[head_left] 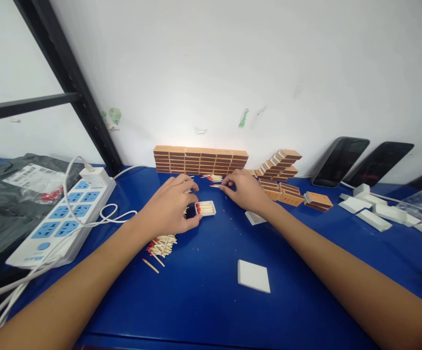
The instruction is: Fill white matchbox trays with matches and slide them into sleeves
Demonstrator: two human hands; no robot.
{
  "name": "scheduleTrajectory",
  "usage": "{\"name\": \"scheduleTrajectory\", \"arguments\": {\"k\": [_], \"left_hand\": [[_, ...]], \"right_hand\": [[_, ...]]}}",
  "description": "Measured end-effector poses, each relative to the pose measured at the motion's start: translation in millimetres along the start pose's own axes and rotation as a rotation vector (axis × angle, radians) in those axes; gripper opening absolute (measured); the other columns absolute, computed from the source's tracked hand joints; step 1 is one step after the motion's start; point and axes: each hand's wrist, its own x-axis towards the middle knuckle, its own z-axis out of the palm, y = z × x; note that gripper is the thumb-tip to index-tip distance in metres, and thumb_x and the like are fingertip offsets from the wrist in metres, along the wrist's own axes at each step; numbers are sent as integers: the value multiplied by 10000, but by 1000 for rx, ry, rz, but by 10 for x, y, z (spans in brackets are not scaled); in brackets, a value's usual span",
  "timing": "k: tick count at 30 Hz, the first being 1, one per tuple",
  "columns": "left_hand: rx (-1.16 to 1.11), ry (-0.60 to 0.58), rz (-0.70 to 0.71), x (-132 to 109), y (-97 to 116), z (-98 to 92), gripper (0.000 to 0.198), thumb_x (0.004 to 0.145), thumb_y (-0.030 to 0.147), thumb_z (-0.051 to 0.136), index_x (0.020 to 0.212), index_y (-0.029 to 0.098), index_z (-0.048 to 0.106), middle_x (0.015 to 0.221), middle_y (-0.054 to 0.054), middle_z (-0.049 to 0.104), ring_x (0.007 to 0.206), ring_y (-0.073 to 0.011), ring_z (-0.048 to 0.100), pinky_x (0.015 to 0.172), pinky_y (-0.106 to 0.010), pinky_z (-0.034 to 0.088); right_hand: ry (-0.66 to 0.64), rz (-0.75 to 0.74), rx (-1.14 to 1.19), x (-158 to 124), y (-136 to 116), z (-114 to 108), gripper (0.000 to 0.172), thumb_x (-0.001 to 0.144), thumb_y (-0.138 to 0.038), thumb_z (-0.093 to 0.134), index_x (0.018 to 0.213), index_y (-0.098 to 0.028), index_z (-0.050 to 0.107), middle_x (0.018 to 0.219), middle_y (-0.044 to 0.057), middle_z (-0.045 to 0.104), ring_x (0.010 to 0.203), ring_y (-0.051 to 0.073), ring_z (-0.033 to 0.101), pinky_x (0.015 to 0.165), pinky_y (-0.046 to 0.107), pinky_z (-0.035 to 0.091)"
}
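At the middle of the table, my left hand (174,204) has its thumb and index finger closed at the left end of a small white matchbox tray (211,214). Matches (206,208) with red heads lie side by side inside the tray. My right hand (243,188) pinches a match (216,185) by its plain end, its red head pointing left. Just behind those fingertips lies a small heap of matches (215,178). A larger match pile (163,245) spreads below my left wrist, partly hidden by it.
Matchboxes (200,160) stand stacked along the wall, with more matchboxes (280,165) to the right. White trays (254,275) lie in front and at far right. Two phones (340,160) lean on the wall. A power strip (65,218) with white cables occupies the left.
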Motion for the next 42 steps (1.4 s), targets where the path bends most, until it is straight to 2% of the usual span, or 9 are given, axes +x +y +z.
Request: {"name": "scheduleTrajectory", "arguments": {"k": [8, 13, 17, 21, 26, 33, 42], "left_hand": [[1, -4, -1, 3, 3, -2, 228, 899, 398, 759, 952, 184, 820, 1255, -129, 733, 1262, -343, 609, 1072, -544, 534], [-5, -5, -10, 5, 5, -19, 205, 894, 380, 764, 954, 191, 819, 1257, -131, 738, 1265, -341, 611, 1055, -535, 539], [1, -7, -8, 5, -1, -10, 212, 899, 387, 760, 951, 189, 816, 1260, -131, 737, 1268, -342, 607, 1043, -530, 538], [6, -13, -8, 2, -4, 8, 214, 904, 391, 750, 946, 191, 812, 1240, -124, 735, 1256, -338, 609, 1046, -533, 533], [5, -18, -14, 1, -11, 14, 246, 911, 416, 758, 946, 179, 812, 1237, -123, 730, 1250, -333, 610, 1051, -521, 532], [-7, -22, -13, 7, -24, -3, 236, 897, 400, 778, 948, 173, 819, 1228, -127, 734, 1250, -337, 605, 1085, -532, 528], [-15, -33, -23, 12, -11, -9, 220, 886, 379, 785, 948, 171, 823, 1234, -124, 736, 1255, -330, 608, 1092, -516, 530]], "right_hand": [[-62, -36, 62, 26, -33, 50, 116, 989, -168, 667, 883, -168, 715, 925, 94, 674, 925, 251, 600, 873, 362, 451], [-67, -93, 92, -5, -43, -47, 124, 1017, -177, 623, 918, -179, 698, 956, 98, 670, 967, 260, 590, 894, 371, 453], [-76, -198, 141, -87, -206, -204, 137, 1050, -216, 588, 952, -199, 682, 1000, 97, 650, 989, 260, 572, 903, 377, 455], [-151, -271, 163, -172, -423, -301, 129, 1057, -230, 607, 945, -212, 668, 1009, 93, 643, 1005, 259, 567, 900, 372, 461], [-226, -277, 185, -231, -524, -326, 89, 1039, -188, 636, 959, -212, 668, 1033, 87, 654, 1014, 248, 597, 860, 348, 473], [-270, -287, 154, -272, -525, -252, 74, 1024, -165, 639, 973, -203, 677, 1060, 94, 666, 1051, 256, 607, 899, 369, 487], [-311, -260, 243, -266, -491, -285, 109, 1037, -146, 613, 948, -188, 661, 996, 75, 655, 944, 219, 602, 847, 342, 470]]}}
